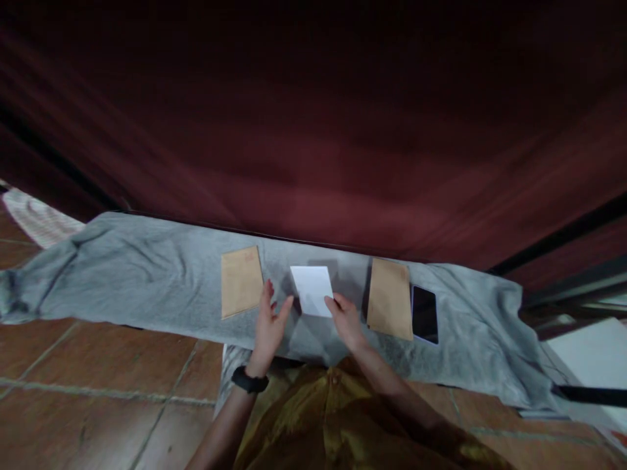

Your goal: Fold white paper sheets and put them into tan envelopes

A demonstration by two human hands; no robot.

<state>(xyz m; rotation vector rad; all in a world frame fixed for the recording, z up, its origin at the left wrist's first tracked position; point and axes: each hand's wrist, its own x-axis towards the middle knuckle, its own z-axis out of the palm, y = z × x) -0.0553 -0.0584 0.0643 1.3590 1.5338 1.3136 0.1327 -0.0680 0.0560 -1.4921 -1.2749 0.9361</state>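
A white sheet of paper (312,290) is pinched at its lower right edge by my right hand (345,320), thumb on top. It is held over the grey cloth in front of me. My left hand (270,324) is just left of the sheet, fingers apart and holding nothing. Beyond that hand, to the left, a brown envelope (241,282) lies flat on the cloth. Another brown envelope (390,299), perhaps a stack of them, rests to the right of my right hand.
Grey cloth (161,274) covers the long, narrow surface. A dark-screened phone or tablet (424,314) lies beside the right envelope. Behind rises a dark red panel (313,176). Tiled floor (108,372) shows at the near side, and a white surface (588,352) stands at far right.
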